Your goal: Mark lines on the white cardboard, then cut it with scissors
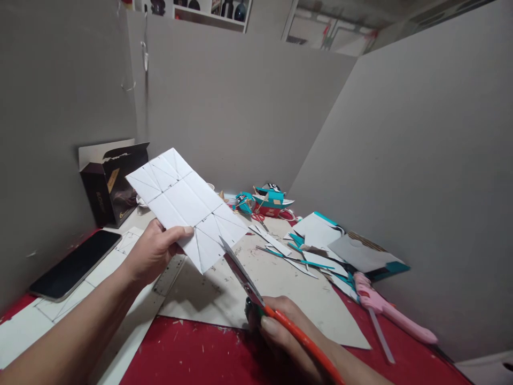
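My left hand (160, 246) pinches the near left edge of a white cardboard piece (188, 200), thumb on top. Pencil lines cross the piece, with diagonals drawn at both ends, and it is held tilted above the table. In my right hand (284, 326) is a pair of scissors (246, 280) with orange handles. Their blades point up and left, with the tips at the card's lower edge, near the drawn diagonals. Whether the blades have bitten into the card I cannot tell. Part of the handles is hidden by my fingers.
A large pale board (312, 299) covers part of the red tabletop (180, 347). At right lie white and teal card scraps (308, 256) and a pink glue gun (393, 310). A phone (76, 262), drawn paper (36, 331), ruler (168, 275) and dark box (116, 182) stand or lie left.
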`<state>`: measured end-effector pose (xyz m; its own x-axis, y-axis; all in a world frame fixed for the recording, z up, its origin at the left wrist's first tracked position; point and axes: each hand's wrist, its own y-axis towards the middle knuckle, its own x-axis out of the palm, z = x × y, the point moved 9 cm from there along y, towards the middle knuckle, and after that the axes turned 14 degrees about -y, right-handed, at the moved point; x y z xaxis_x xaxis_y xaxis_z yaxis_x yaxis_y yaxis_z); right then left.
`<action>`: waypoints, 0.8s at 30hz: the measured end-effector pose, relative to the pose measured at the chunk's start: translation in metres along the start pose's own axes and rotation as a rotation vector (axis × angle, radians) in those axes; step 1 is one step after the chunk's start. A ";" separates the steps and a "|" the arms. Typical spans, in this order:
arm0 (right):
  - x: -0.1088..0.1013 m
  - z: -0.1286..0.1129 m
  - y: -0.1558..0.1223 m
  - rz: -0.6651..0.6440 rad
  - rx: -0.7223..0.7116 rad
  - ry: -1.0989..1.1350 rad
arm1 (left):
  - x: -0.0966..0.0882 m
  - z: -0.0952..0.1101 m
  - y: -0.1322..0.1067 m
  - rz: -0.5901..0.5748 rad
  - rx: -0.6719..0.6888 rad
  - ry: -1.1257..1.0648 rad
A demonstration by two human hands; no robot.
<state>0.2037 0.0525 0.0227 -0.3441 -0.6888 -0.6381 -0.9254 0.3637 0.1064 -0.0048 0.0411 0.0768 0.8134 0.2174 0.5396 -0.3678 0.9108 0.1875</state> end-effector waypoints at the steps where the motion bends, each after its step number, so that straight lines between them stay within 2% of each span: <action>1: 0.000 0.002 0.000 0.006 0.001 -0.005 | 0.000 -0.002 0.000 -0.005 0.002 0.007; 7: 0.003 0.011 0.000 0.021 0.024 -0.064 | 0.014 -0.014 -0.006 -0.140 0.014 0.007; 18: 0.005 -0.006 0.002 -0.065 -0.059 0.035 | 0.021 -0.012 -0.007 -0.150 -0.011 -0.004; 24: 0.004 -0.005 0.002 -0.068 -0.053 0.036 | 0.018 -0.013 -0.007 -0.159 -0.021 0.037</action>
<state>0.1998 0.0471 0.0239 -0.2849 -0.7329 -0.6178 -0.9535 0.2826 0.1045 0.0184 0.0431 0.0750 0.8767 0.0822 0.4739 -0.2241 0.9417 0.2511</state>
